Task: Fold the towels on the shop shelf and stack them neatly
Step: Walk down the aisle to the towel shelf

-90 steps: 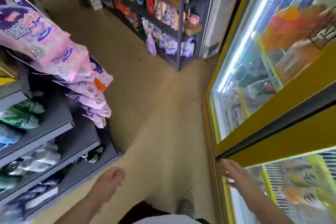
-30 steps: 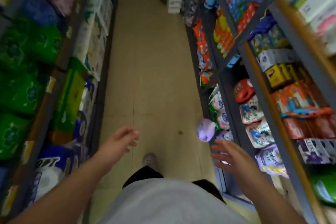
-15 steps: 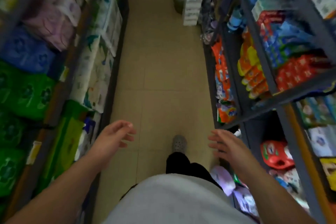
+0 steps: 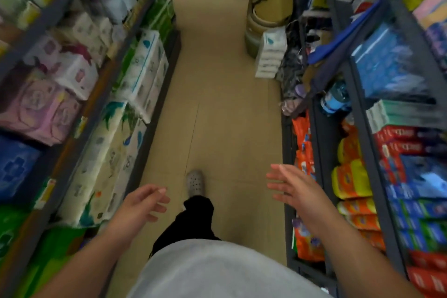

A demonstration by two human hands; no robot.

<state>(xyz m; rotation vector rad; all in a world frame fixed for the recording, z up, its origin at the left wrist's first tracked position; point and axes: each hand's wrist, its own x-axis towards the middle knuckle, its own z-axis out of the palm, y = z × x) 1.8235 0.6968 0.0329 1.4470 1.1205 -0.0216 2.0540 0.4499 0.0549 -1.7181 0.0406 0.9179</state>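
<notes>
Your left hand point(image 4: 142, 203) and right hand point(image 4: 292, 189) hover empty, fingers loosely spread, above the floor point(image 4: 217, 80). Shelves point(image 4: 358, 116) flank them, but the blur hides which goods are towels.

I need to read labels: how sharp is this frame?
Head view: motion blur smears the packs on both shelves, worst toward the edges, labels unreadable; shoe, floor, left hand and right hand mid-frame are sharper; wide lens bows the shelves; light even.

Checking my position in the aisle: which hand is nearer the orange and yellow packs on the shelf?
Right. The right hand hangs open just beside the orange and yellow packs; the left hand is across the aisle, near the tissue packs.
</notes>
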